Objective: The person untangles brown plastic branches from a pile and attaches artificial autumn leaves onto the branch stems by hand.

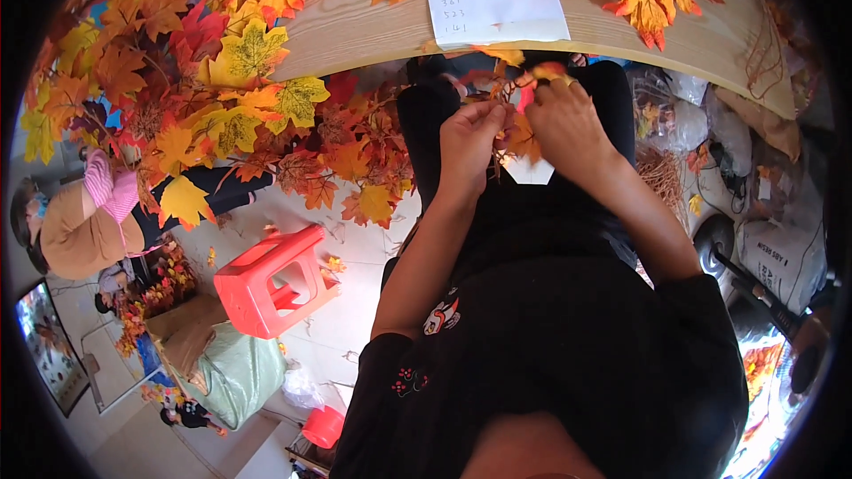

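Over my lap, just below the table edge, both hands work on a small spray of artificial maple leaves [522,138] in orange and red with thin brown stems. My left hand [470,137] is closed, thumb and fingertips pinching a brown stem. My right hand [568,122] curls over the spray from the other side; its fingers partly hide the leaves they grip. Something white [528,170] shows beneath the spray. To the left of my hands hangs a thick mass of red, orange and yellow artificial maple leaves [253,49].
Ahead is a curved wooden table [355,22] with a handwritten paper sheet [497,13] and loose leaf sprays. A red plastic stool [271,279] stands on the floor at left, near a green sack [240,372] and a person [84,231]. Plastic bags [683,115] lie at right.
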Tool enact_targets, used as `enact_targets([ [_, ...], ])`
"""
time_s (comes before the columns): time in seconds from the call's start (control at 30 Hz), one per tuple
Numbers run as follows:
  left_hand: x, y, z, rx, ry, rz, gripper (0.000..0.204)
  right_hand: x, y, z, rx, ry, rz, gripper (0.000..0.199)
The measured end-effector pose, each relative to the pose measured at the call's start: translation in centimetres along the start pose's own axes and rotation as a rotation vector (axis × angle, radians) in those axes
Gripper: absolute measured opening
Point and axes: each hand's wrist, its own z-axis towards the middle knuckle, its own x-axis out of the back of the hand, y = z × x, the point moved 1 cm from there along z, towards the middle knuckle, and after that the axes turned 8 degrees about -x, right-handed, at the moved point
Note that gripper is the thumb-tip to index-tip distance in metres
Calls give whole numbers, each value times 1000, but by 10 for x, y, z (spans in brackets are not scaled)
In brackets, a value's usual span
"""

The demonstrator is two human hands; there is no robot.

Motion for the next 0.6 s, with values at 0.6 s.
enact_targets([
  [0.6, 8, -7, 6, 329, -98, -620, 14, -22, 2, -13, -257, 35, 1389, 20],
])
